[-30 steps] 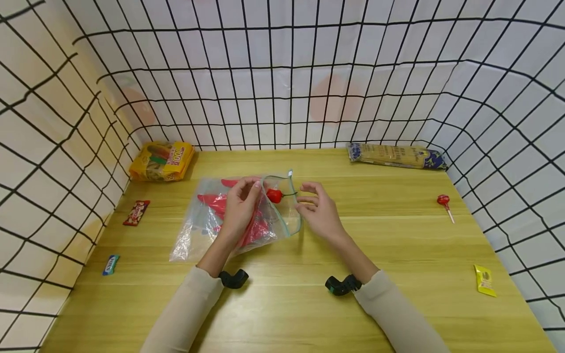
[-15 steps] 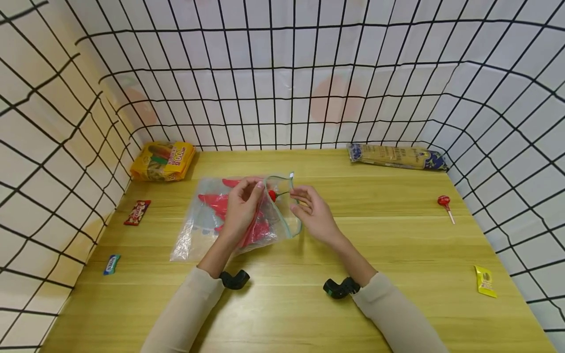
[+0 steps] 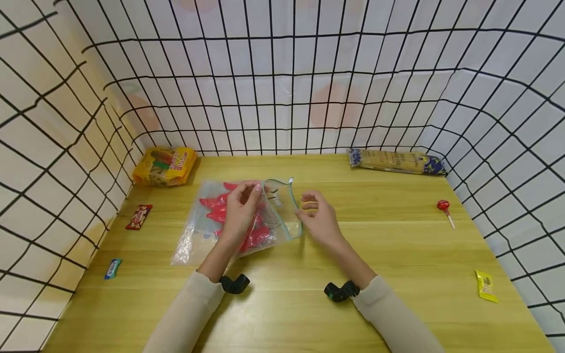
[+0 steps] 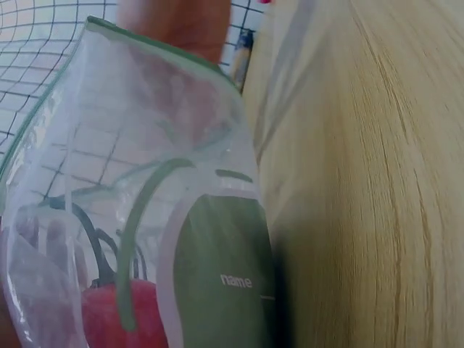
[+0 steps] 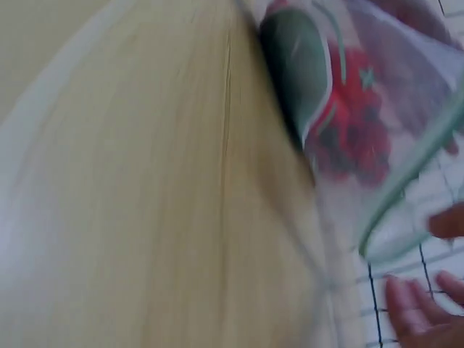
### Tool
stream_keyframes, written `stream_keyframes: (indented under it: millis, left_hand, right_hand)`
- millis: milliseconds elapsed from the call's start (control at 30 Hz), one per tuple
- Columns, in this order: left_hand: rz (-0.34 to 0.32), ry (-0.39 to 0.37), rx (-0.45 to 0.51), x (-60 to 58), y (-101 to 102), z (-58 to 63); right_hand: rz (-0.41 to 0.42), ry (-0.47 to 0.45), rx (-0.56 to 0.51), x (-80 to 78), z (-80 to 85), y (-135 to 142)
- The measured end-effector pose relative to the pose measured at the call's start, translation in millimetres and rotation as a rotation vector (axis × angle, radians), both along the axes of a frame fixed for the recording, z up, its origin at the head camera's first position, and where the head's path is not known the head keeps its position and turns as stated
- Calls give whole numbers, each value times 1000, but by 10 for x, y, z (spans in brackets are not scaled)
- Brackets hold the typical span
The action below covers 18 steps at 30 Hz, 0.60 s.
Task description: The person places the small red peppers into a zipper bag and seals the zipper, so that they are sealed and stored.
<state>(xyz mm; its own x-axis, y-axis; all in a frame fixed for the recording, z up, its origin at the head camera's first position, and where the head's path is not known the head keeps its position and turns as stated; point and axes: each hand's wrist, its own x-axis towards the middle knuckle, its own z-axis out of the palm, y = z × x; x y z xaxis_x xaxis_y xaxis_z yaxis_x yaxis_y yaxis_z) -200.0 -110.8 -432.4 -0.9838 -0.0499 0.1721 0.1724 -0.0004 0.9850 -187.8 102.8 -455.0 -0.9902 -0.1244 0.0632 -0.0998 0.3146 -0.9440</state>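
A clear zip bag with a green-edged mouth lies on the table, its mouth facing right and gaping. Inside are several red peppers; in the left wrist view one pepper with a dark curved stem shows behind the plastic, beside a green printed label. My left hand pinches the bag at the near side of its mouth and covers part of the peppers. At the right of the mouth, my right hand has its fingers spread apart from the thumb, fingertips right at the green rim, with nothing between them.
A yellow food packet stands at the back left, a long noodle packet at the back right. Small candies lie on the left, a red lollipop and a yellow sachet on the right. Black wire mesh surrounds the table.
The red pepper seen at the bag's mouth has moved left, deeper into the bag. My right hand reached in toward the rim behind its stem, then drew back right. The left hand stays put.
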Motion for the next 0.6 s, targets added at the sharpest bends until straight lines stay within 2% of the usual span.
stream_keyframes:
  millis: [100, 167, 267, 400, 567, 600]
  left_hand:
    - [-5, 27, -11, 0, 6, 3]
    - [-19, 42, -12, 7, 4, 37]
    - [-33, 71, -6, 15, -4, 157]
    - [-34, 144, 20, 45, -5, 437]
    - [11, 316, 0, 196, 75, 966]
    - [22, 354, -3, 203, 105, 1032]
  right_hand:
    - [62, -114, 86, 9, -80, 148]
    - [113, -182, 89, 23, -85, 209]
    - [140, -183, 52, 27, 31, 298]
    - [81, -41, 98, -47, 383, 507]
    - [26, 110, 191, -264, 950, 787]
    - [33, 129, 196, -319, 1075, 823]
